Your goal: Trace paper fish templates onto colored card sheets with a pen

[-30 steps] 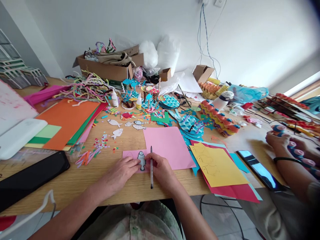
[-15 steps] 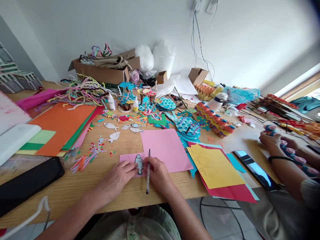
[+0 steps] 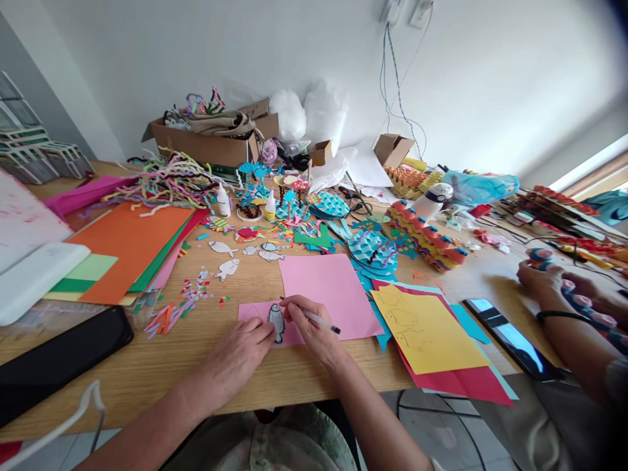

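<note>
My right hand (image 3: 313, 325) grips a pen (image 3: 321, 320) in a writing hold. Its tip end is at the upper right of a grey fish cutout (image 3: 277, 323), though my fingers partly cover it. The cutout lies upright on the lower left strip of a pink sheet of paper (image 3: 328, 288). My left hand (image 3: 248, 350) rests flat on that strip, fingertips touching the cutout's left edge. A faint curved pencil line shows on the pink paper just above the left hand. Several more paper fish (image 3: 227, 269) lie loose beyond the sheet.
Yellow paper (image 3: 432, 333) with pencilled outlines tops a stack on the right, next to a phone (image 3: 510, 337). Coloured sheets (image 3: 142, 239) and a black phone (image 3: 63, 360) are on the left. Glue bottles (image 3: 270, 207) stand behind. Another person's hands (image 3: 544, 281) hold a painted egg-carton strip at far right.
The pen has swung from pointing straight toward me to a slanted writing grip, its back end now to the right. My right hand has turned over the fish cutout's edge. The view has shifted slightly.
</note>
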A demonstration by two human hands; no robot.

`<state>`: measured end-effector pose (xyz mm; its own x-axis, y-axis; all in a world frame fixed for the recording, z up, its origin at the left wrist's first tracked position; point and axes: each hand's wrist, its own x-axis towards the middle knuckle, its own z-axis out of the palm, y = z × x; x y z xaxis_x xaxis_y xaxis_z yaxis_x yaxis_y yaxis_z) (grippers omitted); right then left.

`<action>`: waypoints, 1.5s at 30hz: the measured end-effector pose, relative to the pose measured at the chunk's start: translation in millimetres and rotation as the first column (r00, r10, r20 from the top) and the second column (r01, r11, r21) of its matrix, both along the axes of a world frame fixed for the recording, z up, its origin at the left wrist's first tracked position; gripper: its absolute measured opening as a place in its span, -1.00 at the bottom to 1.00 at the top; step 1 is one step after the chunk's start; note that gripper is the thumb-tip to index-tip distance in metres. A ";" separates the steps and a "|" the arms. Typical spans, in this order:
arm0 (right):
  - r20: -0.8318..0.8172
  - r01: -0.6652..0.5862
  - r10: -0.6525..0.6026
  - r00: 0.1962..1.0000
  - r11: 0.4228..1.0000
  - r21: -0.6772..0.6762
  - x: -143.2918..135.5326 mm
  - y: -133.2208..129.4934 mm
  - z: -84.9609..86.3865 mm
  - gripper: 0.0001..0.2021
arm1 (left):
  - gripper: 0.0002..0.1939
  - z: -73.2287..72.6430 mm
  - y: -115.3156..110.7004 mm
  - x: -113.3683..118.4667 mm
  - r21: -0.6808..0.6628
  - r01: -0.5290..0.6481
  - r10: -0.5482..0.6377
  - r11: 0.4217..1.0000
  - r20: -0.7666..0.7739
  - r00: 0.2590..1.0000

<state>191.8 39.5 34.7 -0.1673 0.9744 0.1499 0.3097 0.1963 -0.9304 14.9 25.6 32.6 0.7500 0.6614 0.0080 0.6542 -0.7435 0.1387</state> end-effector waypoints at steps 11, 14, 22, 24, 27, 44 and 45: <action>-0.044 -0.003 -0.003 0.999 0.992 -0.124 -9.3 15.4 -17.6 -0.87 | -0.62 -14.3 -10.1 6.5 0.046 -0.098 0.096 0.994 0.025 0.995; -0.053 -0.029 0.022 0.998 0.990 -0.140 -11.0 15.7 -17.6 -0.88 | -0.63 -14.6 -12.1 8.9 0.037 -0.120 0.119 0.992 0.014 0.993; -0.034 -0.070 0.066 0.997 0.984 -0.161 -12.8 11.8 -7.5 -0.89 | -0.62 -18.6 -21.1 16.5 0.070 -0.193 0.194 0.979 -0.002 0.981; -0.028 -0.083 0.079 0.996 0.983 -0.166 -13.0 11.3 -7.5 -0.88 | -0.62 -19.9 -22.6 16.4 0.074 -0.191 0.191 0.979 0.005 0.982; -0.011 -0.099 0.099 0.995 0.981 -0.167 -13.0 10.9 -8.5 -0.88 | -0.63 -21.7 -24.4 16.0 0.077 -0.198 0.196 0.977 0.025 0.980; 0.024 -0.098 0.104 0.994 0.979 -0.181 -12.6 12.5 -7.9 -0.89 | -0.67 -24.8 -27.0 14.5 0.082 -0.229 0.225 0.970 0.056 0.973; 0.025 -0.098 0.104 0.994 0.979 -0.179 -12.8 12.5 -8.0 -0.89 | -0.68 -25.1 -27.3 14.1 0.087 -0.226 0.221 0.970 0.060 0.973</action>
